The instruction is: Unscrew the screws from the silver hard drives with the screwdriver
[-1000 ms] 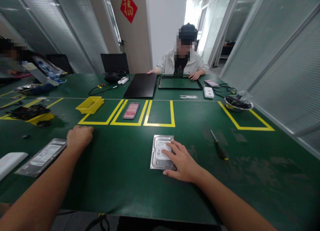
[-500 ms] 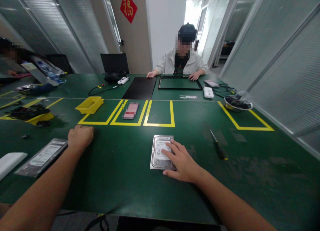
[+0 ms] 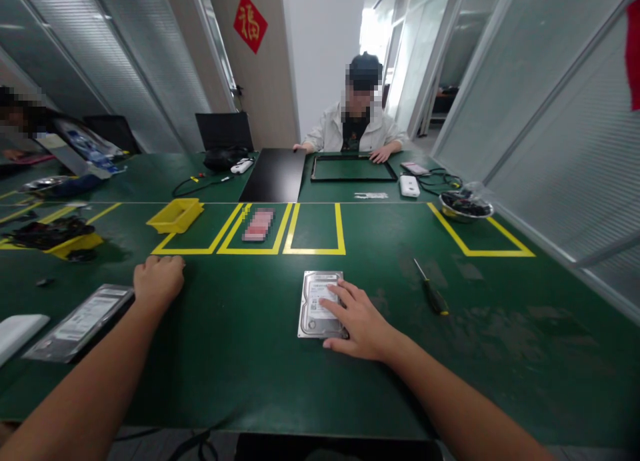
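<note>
A silver hard drive [image 3: 314, 308] with a white label lies flat on the green table in front of me. My right hand [image 3: 357, 321] rests on its right side, fingers spread over the label and thumb by the near edge. Off to the left, my left hand [image 3: 159, 284] is closed in a fist on the table, back upward, with no object showing in it. Beside the left forearm lies a second, larger hard drive [image 3: 83, 324], its right edge partly covered by the arm. A screwdriver [image 3: 434, 298] with a dark handle and yellow end lies to the right.
Yellow tape [image 3: 315, 252] marks areas along the table's middle. A yellow bin [image 3: 176, 216], a blurred pink item [image 3: 259, 225], a filled yellow tray [image 3: 75, 243] and a metal bowl [image 3: 465, 210] stand beyond my hands. Opposite, a person touches a black panel [image 3: 274, 174] and a frame [image 3: 353, 179].
The camera view has shifted slightly. Both my hands and the hard drive keep their places on the table. Across from me, the person's black panel has tilted up slightly.
</note>
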`<state>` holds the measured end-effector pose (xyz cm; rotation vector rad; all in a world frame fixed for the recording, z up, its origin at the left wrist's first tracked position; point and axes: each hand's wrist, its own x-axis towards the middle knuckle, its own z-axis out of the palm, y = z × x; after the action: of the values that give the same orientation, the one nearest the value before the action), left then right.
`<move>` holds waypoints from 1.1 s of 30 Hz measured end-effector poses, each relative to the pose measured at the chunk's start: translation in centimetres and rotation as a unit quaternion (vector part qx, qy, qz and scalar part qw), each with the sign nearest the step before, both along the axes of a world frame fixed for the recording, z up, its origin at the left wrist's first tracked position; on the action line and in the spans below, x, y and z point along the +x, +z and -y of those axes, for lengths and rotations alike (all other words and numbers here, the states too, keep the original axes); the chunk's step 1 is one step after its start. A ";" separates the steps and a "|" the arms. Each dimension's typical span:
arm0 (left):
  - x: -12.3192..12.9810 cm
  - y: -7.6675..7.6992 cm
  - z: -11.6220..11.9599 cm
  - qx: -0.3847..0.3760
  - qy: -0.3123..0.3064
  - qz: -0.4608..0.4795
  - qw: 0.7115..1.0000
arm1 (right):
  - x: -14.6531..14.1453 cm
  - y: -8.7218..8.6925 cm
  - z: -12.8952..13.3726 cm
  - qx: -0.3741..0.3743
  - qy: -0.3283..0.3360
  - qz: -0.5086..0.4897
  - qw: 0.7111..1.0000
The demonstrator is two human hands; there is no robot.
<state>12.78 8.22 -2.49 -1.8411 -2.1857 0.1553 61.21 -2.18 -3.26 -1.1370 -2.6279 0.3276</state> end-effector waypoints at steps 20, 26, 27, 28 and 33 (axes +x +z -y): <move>22.7 -0.3 1.5 0.180 -0.123 0.551 0.805 | -0.1 0.2 0.6 0.004 -0.007 0.016 1.000; 27.0 -2.8 2.3 0.134 -0.171 0.629 0.746 | -0.2 0.3 0.9 0.005 -0.009 0.018 1.000; 27.1 -3.0 2.5 0.131 -0.177 0.630 0.744 | -0.2 0.2 0.9 0.005 -0.009 0.019 1.000; 27.1 -3.1 2.8 0.128 -0.184 0.630 0.744 | -0.2 0.2 0.9 0.005 -0.009 0.018 1.000; 26.4 -3.4 3.7 0.120 -0.206 0.620 0.747 | -0.2 0.1 0.9 0.007 -0.011 0.016 1.000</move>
<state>39.22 4.56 -5.91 -2.4988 -2.0318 -1.8297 61.00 -3.07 -3.19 -1.1750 -2.6400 0.2884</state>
